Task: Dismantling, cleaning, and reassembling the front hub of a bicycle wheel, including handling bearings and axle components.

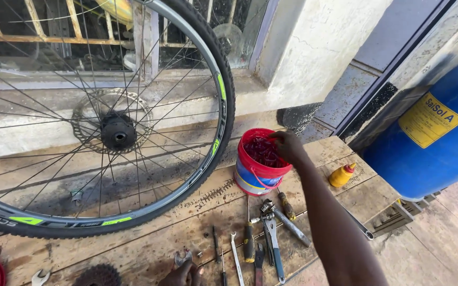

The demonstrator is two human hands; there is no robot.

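Nearest the camera, the person's right arm stretches forward, and the right hand [287, 146] dips over the rim of a small red plastic bucket [250, 175] with a red wire handle. Its fingers curl down into the reddish grease inside; whether they pinch anything cannot be told. That bucket stands on a worn wooden plank workbench [186, 222], near the bench's back edge and just right of a spoked bicycle wheel [102, 124] with a black tyre, grey rim and disc rotor, which stands upright on the bench.

At the bottom edge, the left hand [185, 275] shows only in part, fingers bent, resting by a small metal part; its grip cannot be told.

In front of the bucket lie screwdrivers with yellow-and-black handles [248, 242], blue-handled pliers [273, 241] and a silver spanner [236, 259]. A yellow squeeze bottle with a red cap [342, 175] lies to the right, apart from the bucket. Beyond the bench stands a blue plastic drum [430, 143] with a yellow label.
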